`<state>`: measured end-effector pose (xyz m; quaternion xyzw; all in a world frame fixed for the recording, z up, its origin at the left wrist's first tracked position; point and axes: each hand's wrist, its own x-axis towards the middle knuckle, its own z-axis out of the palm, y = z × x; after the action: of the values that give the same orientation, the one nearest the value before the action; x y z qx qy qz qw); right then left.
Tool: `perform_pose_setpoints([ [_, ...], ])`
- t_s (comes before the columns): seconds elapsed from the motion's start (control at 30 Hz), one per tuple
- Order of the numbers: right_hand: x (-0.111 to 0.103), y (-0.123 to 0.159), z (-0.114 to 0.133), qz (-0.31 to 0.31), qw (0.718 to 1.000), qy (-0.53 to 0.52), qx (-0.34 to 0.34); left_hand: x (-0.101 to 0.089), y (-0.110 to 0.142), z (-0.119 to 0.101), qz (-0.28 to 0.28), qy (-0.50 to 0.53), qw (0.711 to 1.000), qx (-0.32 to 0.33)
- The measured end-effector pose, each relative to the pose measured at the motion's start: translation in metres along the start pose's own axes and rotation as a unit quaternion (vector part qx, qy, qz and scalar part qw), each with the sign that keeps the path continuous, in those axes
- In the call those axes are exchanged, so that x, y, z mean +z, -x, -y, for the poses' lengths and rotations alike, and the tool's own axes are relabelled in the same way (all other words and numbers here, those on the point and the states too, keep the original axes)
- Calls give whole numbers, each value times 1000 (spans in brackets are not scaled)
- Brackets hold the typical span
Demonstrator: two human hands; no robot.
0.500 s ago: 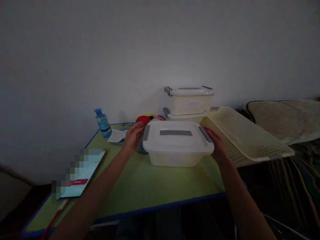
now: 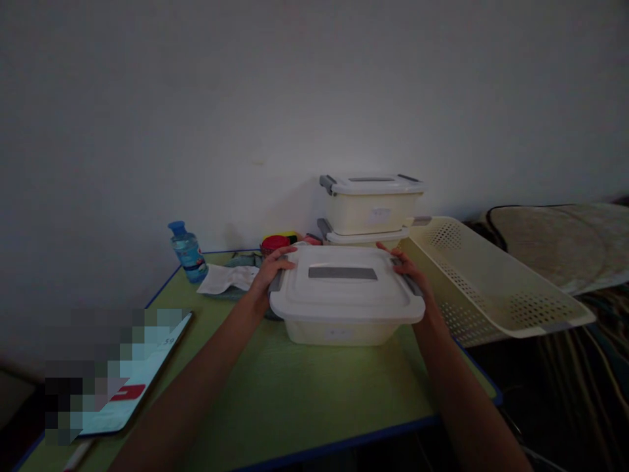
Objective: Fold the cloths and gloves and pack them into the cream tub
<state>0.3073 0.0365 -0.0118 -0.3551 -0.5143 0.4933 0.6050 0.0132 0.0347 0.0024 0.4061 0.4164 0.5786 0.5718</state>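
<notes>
Both ends of the front box [image 2: 346, 301] are held: left hand [image 2: 266, 274] curled round one, right hand [image 2: 417, 272], fingers parted, round the other.

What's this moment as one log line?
left fingers: on front box, left side; right fingers: same box, right side; lid: on; basket: right of box

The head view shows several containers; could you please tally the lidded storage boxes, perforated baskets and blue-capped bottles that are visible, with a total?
Lidded storage boxes: 3 (front box, upper rear box, lower rear box, partly hidden)
Perforated basket: 1
Blue-capped bottle: 1
Total: 5
</notes>
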Motion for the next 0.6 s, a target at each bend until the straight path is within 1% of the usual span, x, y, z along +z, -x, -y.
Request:
perform_pose_setpoints([
  [0.1,1,7,-5,-3,999,-48,-12,2,1,-2,-8,3,1000,-1],
  [0.2,3,12,-5,-15,996,-85,1,2,3,-2,-7,-24,1000,8],
  [0.3,5,15,-3,-13,995,-101,9,1,5,-3,2,-34,999,10],
  [0.37,6,16,-2,-5,995,-97,8,0,6,-4,20,-27,999,11],
  [0.5,5,14,-3,10,995,-102,6,-9,5,-3,75,-11,997,23],
  [0.6,4,12,-4,7,993,-118,14,-19,2,5,127,45,991,9],
])
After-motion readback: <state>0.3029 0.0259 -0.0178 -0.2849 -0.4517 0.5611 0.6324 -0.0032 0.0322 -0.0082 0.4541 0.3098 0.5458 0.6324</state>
